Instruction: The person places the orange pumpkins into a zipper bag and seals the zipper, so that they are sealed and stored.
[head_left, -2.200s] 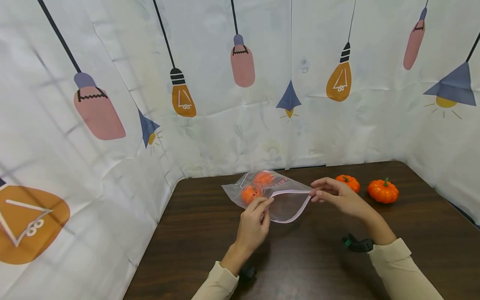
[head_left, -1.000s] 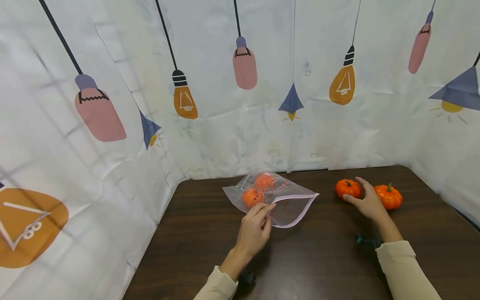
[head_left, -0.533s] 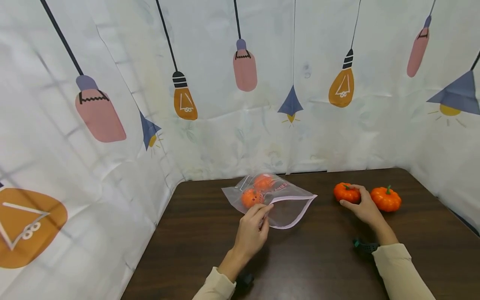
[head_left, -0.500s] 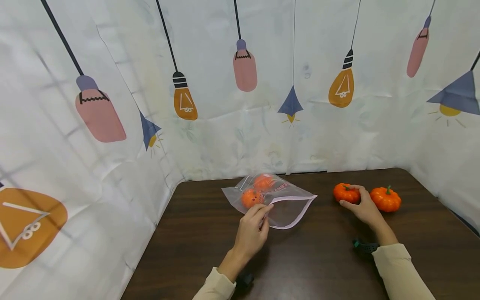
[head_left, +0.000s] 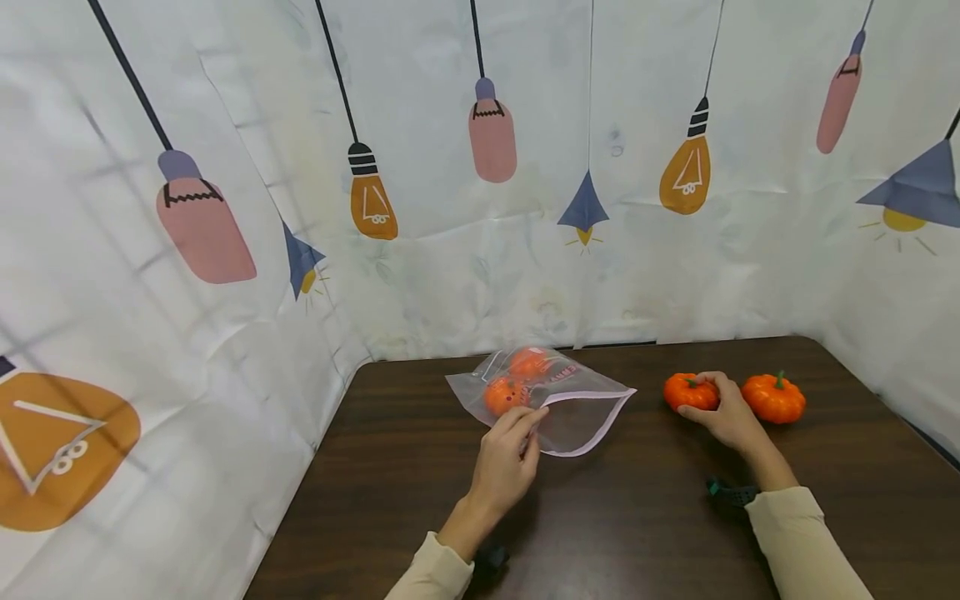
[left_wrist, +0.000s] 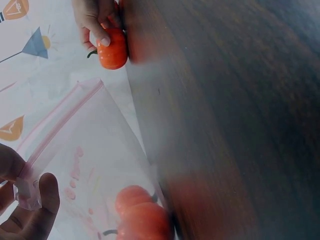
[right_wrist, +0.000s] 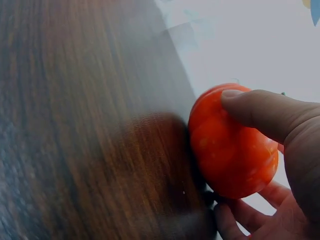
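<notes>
My left hand (head_left: 504,457) pinches the rim of a clear zip bag (head_left: 573,425) with a pale pink edge; its mouth gapes toward the right. Inside the bag lie two small orange toy pumpkins (head_left: 506,395), seen through the plastic in the left wrist view as well. At the right, my right hand (head_left: 726,415) grips another small orange pumpkin (right_wrist: 232,150), thumb on one side and fingers curled round the other. That pumpkin sits on or just above the table; I cannot tell which. Its green stem is partly hidden in the right wrist view.
One more orange pumpkin (head_left: 774,397) with a green stem rests on the dark wooden table (head_left: 600,525), right beside my right hand. A white curtain (head_left: 465,275) printed with lamps hangs behind the table and along both sides.
My right hand has left the bag's edge, moved right and taken hold of the left-hand loose pumpkin, which has since shifted slightly left and nearer. My left hand keeps its pinch on the bag.
</notes>
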